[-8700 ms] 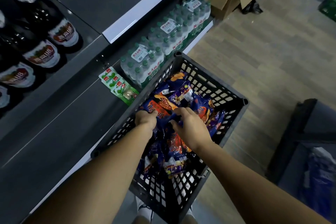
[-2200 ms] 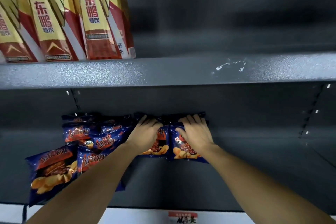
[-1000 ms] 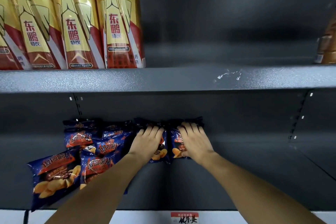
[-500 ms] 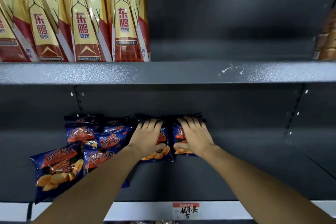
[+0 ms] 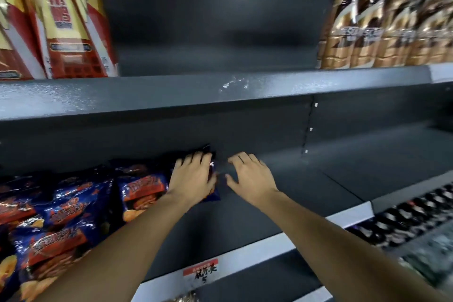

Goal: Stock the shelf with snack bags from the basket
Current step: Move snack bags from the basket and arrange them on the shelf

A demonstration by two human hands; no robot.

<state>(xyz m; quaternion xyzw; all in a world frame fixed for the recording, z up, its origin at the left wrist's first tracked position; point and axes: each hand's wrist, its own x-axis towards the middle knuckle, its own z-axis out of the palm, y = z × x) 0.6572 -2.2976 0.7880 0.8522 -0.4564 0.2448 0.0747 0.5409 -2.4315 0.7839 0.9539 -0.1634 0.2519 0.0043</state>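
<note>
Several blue and orange snack bags (image 5: 68, 213) lie in a row on the dark middle shelf (image 5: 245, 218), at the left. My left hand (image 5: 192, 180) rests flat, fingers straight, on the rightmost bag (image 5: 212, 167) at the end of the row. My right hand (image 5: 250, 176) hovers just right of that bag with fingers spread, over bare shelf, holding nothing. The basket is out of view.
Tall gold and red drink cartons (image 5: 61, 19) stand on the upper shelf (image 5: 171, 93) at the left, brown bottles (image 5: 382, 24) at the right. A white price strip with a red tag (image 5: 201, 271) edges the shelf front. Dark bottle tops (image 5: 402, 218) show lower right.
My right hand has lifted off the snack bag and moved right, onto bare shelf. The left hand stays pressed on the bag. The view has swung to the right.
</note>
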